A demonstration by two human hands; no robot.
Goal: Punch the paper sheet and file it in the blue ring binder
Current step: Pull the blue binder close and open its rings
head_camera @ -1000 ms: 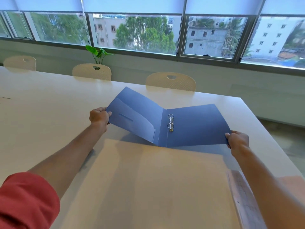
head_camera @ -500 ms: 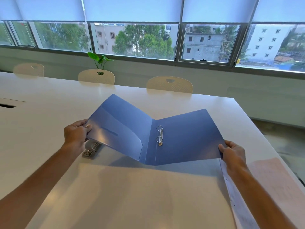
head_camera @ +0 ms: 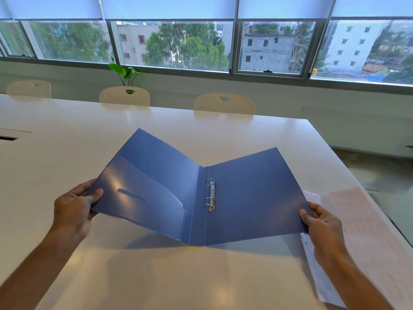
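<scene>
While the white tabletop (head_camera: 67, 135) stretched toward windows (head_camera: 178, 45), our hands (head_camera: 73, 211) (head_camera: 324, 227) gripped the open binder (head_camera: 245, 198); it partly hid the paper (head_camera: 357, 231).

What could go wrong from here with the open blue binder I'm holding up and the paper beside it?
1. The thin blue plastic ring binder is held only by its outer edges, left hand and right hand, and sags at the spine; it could flex or slip.
2. The white printed paper sheet lies at the white table's right edge, partly under the right forearm; a nudge might push it off.
3. The two metal rings look closed, so they likely need opening before filing.
</scene>
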